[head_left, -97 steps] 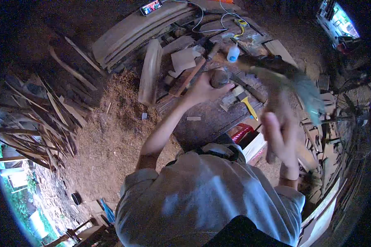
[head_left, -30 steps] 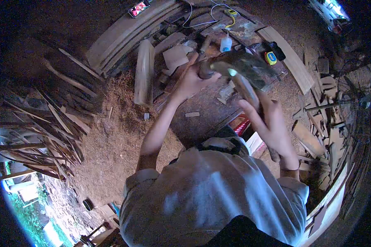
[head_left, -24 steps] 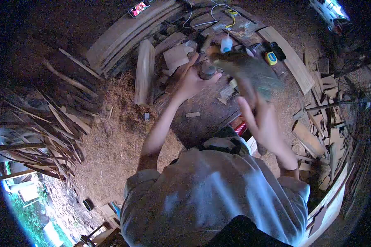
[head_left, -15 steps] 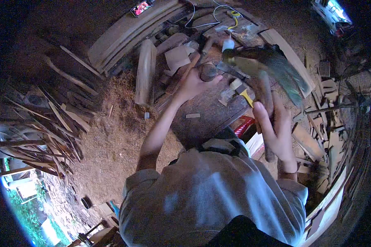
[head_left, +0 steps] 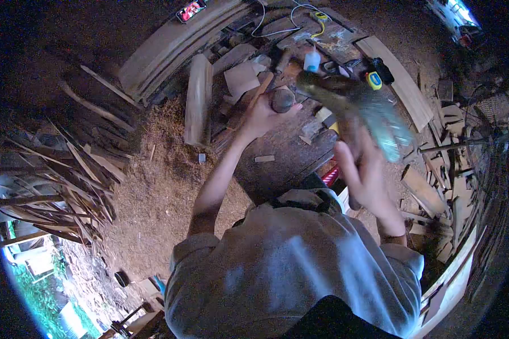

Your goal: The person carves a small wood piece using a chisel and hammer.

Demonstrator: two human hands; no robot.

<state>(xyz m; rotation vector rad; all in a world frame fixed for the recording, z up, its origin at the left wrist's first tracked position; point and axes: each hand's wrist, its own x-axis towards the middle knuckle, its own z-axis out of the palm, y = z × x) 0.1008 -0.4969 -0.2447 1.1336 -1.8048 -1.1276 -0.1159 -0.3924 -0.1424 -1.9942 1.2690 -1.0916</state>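
Note:
My left hand (head_left: 258, 120) is closed around an upright round piece of wood (head_left: 283, 100), whose dark end faces up; its lower part is hidden. My right hand (head_left: 370, 178) grips a tool with a broad head (head_left: 373, 110), smeared greenish by motion, so its exact kind cannot be made out. The head is up and to the right of the round wood, apart from it. Between my hands a paintbrush (head_left: 324, 116) lies on the dark workbench (head_left: 277, 148), partly covered by the tool.
Near the bench's far side are a white bottle (head_left: 312, 60), a yellow tape measure (head_left: 373, 80) and a cable (head_left: 294, 25). A split log (head_left: 199, 101) lies left of the bench. Wood shavings (head_left: 158, 192) cover the floor at left; boards and offcuts (head_left: 424, 192) lie at right.
The blurred tool and my right hand have shifted slightly left, uncovering the tape measure and covering the brush's handle. My left hand stays around the round wood, almost unmoved.

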